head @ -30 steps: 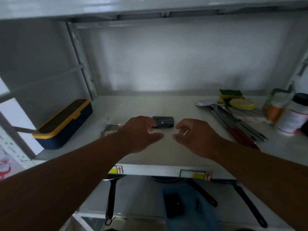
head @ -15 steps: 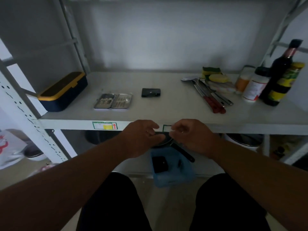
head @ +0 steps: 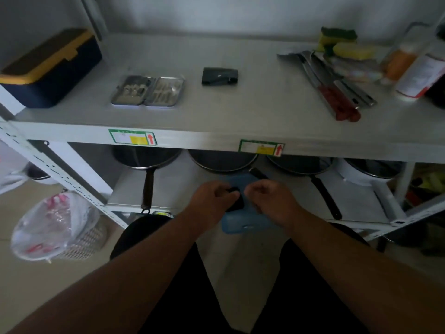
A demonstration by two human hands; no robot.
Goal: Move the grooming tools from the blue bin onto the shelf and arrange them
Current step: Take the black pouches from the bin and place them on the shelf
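The blue bin (head: 243, 225) sits low in front of me, below the shelf (head: 216, 138). My left hand (head: 212, 201) reaches into it, its thumb and fingers curled round a black case (head: 237, 202). My right hand (head: 272, 201) hovers over the bin's right side with its fingers curled downward; anything under them is hidden. On the shelf lie an open metal grooming kit (head: 148, 91) and, to its right, a small black pouch (head: 219, 76).
A navy box with a yellow rim (head: 48, 68) stands at the shelf's left end. Red-handled knives (head: 337, 92), sponges (head: 344, 44) and bottles (head: 419, 71) fill the right end. Pans (head: 147, 157) hang under the shelf. A bag-lined basket (head: 57, 227) stands on the floor at left.
Both hands have come off the shelf and dropped to the blue bin. My left hand has taken hold of the black case. My view has tilted down.
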